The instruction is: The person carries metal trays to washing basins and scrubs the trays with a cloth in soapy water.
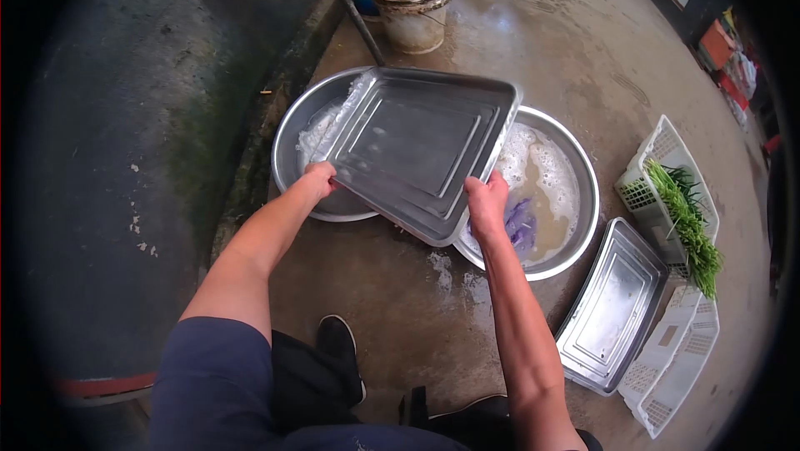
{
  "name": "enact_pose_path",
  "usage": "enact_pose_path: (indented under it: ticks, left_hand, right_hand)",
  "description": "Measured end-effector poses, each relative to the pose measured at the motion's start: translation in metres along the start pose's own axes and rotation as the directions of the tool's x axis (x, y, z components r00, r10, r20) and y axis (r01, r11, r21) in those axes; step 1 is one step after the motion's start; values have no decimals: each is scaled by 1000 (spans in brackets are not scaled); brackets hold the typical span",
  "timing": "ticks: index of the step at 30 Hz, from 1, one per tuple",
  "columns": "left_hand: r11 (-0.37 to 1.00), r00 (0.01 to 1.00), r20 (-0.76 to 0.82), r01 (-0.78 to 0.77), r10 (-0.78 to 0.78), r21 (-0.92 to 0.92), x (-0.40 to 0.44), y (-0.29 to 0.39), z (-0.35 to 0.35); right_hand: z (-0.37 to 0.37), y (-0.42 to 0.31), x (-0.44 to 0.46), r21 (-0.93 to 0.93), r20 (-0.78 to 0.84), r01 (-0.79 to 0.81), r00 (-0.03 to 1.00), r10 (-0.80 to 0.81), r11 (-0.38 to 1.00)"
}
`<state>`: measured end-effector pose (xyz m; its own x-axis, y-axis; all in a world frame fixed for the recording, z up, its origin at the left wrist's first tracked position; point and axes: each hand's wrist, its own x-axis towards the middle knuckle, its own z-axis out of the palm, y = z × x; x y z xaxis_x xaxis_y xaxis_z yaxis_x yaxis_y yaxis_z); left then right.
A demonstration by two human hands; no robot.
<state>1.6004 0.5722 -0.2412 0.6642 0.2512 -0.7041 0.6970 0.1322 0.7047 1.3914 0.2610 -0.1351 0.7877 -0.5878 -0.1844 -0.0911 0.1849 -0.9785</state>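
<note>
A rectangular metal tray (pixel 408 147) is held tilted over two round metal basins, with suds along its left edge. My left hand (pixel 321 178) grips its near left corner, and my right hand (pixel 487 201) grips the near right side. Beneath the tray's left end, the left basin (pixel 283 147) shows white suds. The right basin (pixel 590 193) holds cloudy, foamy water and a purple thing (pixel 522 224) that I cannot make out clearly. The tray hides part of both basins.
Two dirty buckets (pixel 412 22) stand beyond the basins, near a dark pole (pixel 346 5). At the right, a second metal tray (pixel 608 309) lies beside white plastic baskets (pixel 679 351), one with green vegetables (pixel 687 226). A wall runs along the left.
</note>
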Motion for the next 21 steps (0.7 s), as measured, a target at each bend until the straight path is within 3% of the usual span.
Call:
enact_pose_path:
  ticks: [1, 3, 7, 9, 10, 12, 13, 14, 16, 17, 19, 21]
  left_hand:
    - [1000, 1000, 0, 2, -2, 1, 16, -12, 2]
    - [984, 963, 236, 93, -128, 154, 43, -36, 4]
    - [983, 947, 267, 180, -180, 22, -19, -48, 50]
    - [989, 991, 64, 121, -115, -83, -25, -49, 62]
    - [989, 991, 68, 123, -118, -82, -29, -43, 63]
    - [988, 995, -68, 85, -77, 126, -37, -20, 63]
    - [978, 980, -168, 135, -108, 160, -48, -8, 66]
    - [978, 980, -168, 135, -107, 160, -40, -9, 63]
    - [985, 984, 87, 159, -153, -66, -18, -11, 52]
    - [985, 985, 86, 157, -151, -65, -14, -11, 49]
    - [986, 916, 369, 169, -156, -2, -32, -3, 45]
    - [978, 919, 360, 197, -161, -66, -62, 11, 48]
  right_hand:
    - [6, -9, -1, -59, 4, 83, 997, -83, 995]
    - [19, -33, -7, -216, 28, 233, 972, -233, 948]
    - [40, -62, -18, -346, 129, 416, 909, -397, 841]
    - [44, -77, -23, -290, 176, 480, 877, -447, 828]
    - [44, -86, -27, -234, 218, 537, 841, -495, 810]
    - [47, -92, -35, -271, 235, 561, 826, -512, 782]
    - [49, -94, -39, -258, 251, 573, 817, -518, 778]
    - [50, -95, -41, -243, 267, 584, 808, -525, 774]
    - [49, -92, -40, -234, 292, 596, 797, -529, 768]
    - [48, -92, -38, -238, 278, 628, 775, -568, 741]
    - [44, -93, -34, -243, 262, 659, 751, -606, 712]
    - [35, -99, -27, -212, 283, 716, 697, -659, 665]
